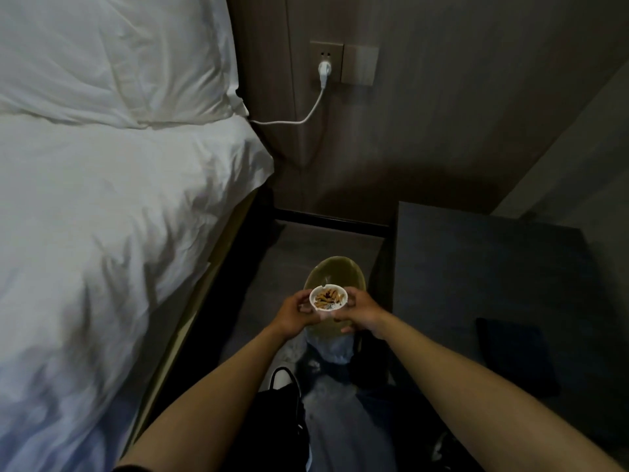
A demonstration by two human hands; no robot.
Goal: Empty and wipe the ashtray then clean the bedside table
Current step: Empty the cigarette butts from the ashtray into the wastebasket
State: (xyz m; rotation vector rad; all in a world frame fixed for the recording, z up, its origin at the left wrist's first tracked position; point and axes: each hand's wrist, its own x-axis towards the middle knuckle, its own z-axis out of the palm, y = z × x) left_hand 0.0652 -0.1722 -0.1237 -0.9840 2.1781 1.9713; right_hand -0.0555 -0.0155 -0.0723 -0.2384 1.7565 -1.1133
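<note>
A small round white ashtray (pixel 328 297), full of cigarette butts and ash, is held upright between both hands. My left hand (pixel 295 314) grips its left rim and my right hand (pixel 363 311) grips its right rim. The ashtray hangs right above a round olive-lined bin (pixel 335 271) on the floor. The dark bedside table (pixel 476 274) stands to the right of the hands, and a dark flat cloth-like object (pixel 514 356) lies on its near part.
A bed with a white duvet (pixel 112 240) and pillow (pixel 112 59) fills the left. A white plug and cable (pixel 322 73) hang from a wall socket at the back. My jeans leg and a black shoe (pixel 284 386) are below the hands in the narrow floor gap.
</note>
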